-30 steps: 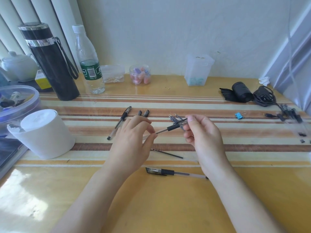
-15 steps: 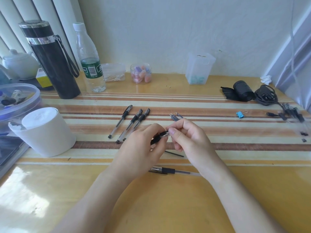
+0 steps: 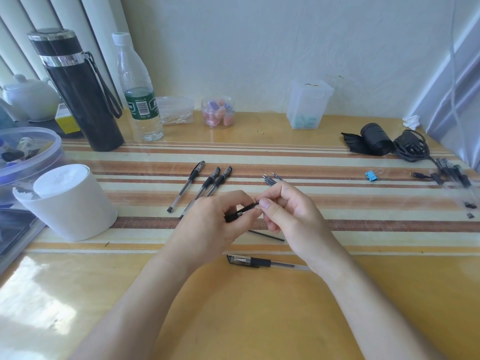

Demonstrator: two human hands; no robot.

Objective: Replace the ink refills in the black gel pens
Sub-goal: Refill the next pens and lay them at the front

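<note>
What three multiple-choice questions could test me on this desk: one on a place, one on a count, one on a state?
1. Where is the blue binder clip? A on the floor; B on the striped mat, right of the right hand; C inside a drawer.
2. How many pens lie side by side beyond the left hand? A two; B six; C three.
3. The black pen part is: A held by both hands; B lying loose; C snapped.
Answers: B, it sits on the mat's right side; C, three lie parallel; A, fingers of both hands hold it.

Table (image 3: 259, 320) with pens (image 3: 207, 182), refills (image 3: 271, 178)
</note>
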